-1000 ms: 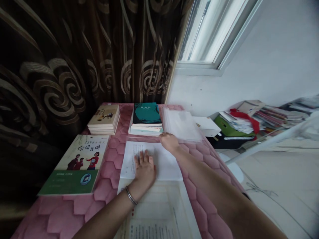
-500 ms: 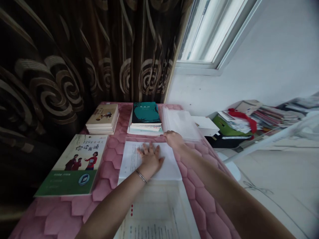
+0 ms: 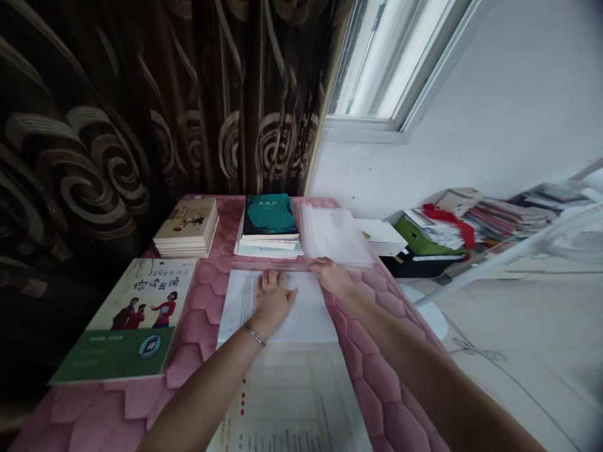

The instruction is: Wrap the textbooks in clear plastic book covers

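A white sheet of paper (image 3: 308,311) lies on the pink quilted table cover (image 3: 377,376). My left hand (image 3: 272,296), a bracelet on its wrist, rests flat on the sheet near its far edge, fingers together and stretched out. At the sheet's far right corner my right hand (image 3: 332,275) has its fingers curled down on the paper's edge, right beside a stack of clear plastic sleeves (image 3: 335,233). A larger printed sheet (image 3: 292,402) lies nearer to me, partly under the white one.
A green-covered book (image 3: 127,320) lies at the left. Two book stacks, one tan (image 3: 187,226) and one topped by a teal book (image 3: 268,216), stand at the back by a dark curtain. Boxes and papers (image 3: 447,229) crowd the floor at right.
My left hand has slid forward along the sheet toward its far edge, its fingers spreading midway and coming together again. My right hand has stayed at the far right corner.
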`<state>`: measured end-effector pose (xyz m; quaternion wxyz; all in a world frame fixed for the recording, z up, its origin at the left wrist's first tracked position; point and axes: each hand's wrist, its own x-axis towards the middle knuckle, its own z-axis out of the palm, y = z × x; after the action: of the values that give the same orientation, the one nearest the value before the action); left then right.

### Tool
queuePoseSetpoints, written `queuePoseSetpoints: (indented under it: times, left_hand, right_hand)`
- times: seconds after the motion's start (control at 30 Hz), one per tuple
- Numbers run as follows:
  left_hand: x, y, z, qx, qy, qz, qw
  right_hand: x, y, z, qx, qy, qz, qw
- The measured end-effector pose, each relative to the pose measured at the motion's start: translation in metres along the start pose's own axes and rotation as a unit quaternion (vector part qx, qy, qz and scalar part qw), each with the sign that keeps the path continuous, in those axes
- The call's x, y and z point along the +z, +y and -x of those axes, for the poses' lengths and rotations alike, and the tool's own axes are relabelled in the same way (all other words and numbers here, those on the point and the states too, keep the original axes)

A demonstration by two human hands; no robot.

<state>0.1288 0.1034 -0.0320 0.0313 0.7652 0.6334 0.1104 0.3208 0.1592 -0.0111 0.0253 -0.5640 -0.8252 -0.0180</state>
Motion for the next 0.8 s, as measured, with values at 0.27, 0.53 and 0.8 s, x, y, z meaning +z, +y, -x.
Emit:
queuePoseSetpoints:
  times: [0.27, 0.53, 0.8]
  left_hand:
    - [-0.016, -0.056, -0.011, 0.062, 0.041, -0.071, 0.995]
    - [-0.011, -0.063, -0.015, 0.058, -0.015, -0.045, 0.997]
    - [-0.012, -0.066, -0.013, 0.047, -0.041, -0.048, 0.997]
  right_hand:
    - [0.012, 0.004, 0.01, 0.008, 0.027, -0.018, 0.999]
    - [-0.003, -0.018, 0.006, 0.04, 0.057, 0.021, 0.997]
    - [0.024, -0.082, -0.021, -0.116, 0.045, -0.058, 0.99]
